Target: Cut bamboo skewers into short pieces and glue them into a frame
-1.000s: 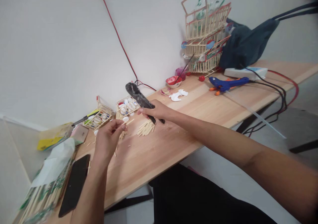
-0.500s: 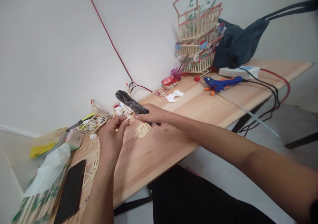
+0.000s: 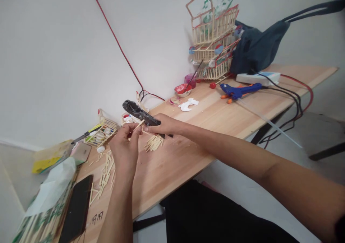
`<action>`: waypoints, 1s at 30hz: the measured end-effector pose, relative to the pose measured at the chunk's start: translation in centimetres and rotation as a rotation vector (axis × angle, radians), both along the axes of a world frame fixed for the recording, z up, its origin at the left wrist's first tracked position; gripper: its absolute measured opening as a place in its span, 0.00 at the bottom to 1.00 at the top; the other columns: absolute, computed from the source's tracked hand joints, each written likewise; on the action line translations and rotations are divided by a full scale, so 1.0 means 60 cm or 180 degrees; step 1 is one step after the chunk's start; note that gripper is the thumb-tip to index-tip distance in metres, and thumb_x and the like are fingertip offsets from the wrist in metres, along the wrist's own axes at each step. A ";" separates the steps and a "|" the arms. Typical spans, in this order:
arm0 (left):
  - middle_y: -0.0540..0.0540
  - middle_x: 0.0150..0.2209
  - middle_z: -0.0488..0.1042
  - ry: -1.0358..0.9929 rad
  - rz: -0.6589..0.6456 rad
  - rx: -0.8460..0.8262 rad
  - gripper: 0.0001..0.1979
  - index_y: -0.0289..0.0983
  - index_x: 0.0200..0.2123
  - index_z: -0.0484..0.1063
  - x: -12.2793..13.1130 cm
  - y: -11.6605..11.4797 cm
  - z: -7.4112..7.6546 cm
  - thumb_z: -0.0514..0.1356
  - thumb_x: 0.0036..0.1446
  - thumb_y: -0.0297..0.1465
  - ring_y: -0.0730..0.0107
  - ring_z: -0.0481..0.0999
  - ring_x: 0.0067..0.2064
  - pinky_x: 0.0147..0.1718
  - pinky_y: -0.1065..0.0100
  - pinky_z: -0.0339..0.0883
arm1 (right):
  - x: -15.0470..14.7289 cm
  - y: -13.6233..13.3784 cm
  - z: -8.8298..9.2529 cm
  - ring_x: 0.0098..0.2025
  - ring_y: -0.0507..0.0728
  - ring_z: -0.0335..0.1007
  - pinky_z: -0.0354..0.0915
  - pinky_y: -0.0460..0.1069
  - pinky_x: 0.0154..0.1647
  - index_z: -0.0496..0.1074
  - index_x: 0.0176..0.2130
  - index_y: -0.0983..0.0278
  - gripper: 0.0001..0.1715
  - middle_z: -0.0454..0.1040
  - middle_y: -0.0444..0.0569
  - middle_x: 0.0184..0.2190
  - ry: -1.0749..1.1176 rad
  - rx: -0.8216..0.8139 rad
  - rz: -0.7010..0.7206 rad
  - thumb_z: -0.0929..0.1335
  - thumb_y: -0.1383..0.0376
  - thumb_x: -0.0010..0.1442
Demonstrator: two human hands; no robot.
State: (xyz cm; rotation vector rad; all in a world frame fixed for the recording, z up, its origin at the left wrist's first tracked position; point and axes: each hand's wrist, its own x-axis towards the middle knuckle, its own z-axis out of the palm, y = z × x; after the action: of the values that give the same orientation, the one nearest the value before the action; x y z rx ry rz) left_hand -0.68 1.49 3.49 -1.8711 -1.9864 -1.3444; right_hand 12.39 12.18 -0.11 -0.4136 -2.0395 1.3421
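My left hand [image 3: 126, 139] pinches a short thin wooden stick [image 3: 141, 123] between thumb and fingertips, its free end slanting up beside the black tool. Wrapped round the handles of the dark pliers-like tool [image 3: 138, 111] is my right hand [image 3: 164, 124]; the tool's head points up and left. The two hands are close together above the table, fingertips nearly touching. Just below the right hand lies a small pile of cut sticks [image 3: 153, 143]. More loose sticks [image 3: 105, 176] are scattered on the table left of my left forearm.
A stick basket [image 3: 102, 131] with small items stands by the wall. Farther right are a red paint bowl [image 3: 183, 90], crumpled tissue [image 3: 188, 104], stacked stick baskets [image 3: 215, 38], a blue glue gun [image 3: 239, 90] with cables, and a dark bag [image 3: 258, 49]. A phone [image 3: 76, 209] lies front left.
My left hand has moved slightly right, toward the tool, and the stick in it now tilts upward. The tool has shifted a little left in view.
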 end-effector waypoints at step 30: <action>0.47 0.30 0.75 0.0072 -0.0410 0.0190 0.07 0.38 0.32 0.71 0.103 -0.037 -0.099 0.55 0.61 0.31 0.68 0.74 0.34 0.37 0.66 0.68 | -0.027 0.052 -0.032 0.22 0.49 0.66 0.62 0.43 0.24 0.68 0.25 0.67 0.08 0.71 0.44 0.20 0.0880 -0.1744 -0.0716 0.68 0.66 0.54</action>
State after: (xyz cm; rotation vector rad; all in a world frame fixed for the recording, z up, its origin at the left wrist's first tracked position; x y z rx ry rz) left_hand 5.49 -0.71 -2.45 -2.0082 -1.8222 -1.3909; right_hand 10.78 15.28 -2.03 -0.6335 -1.3418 1.6976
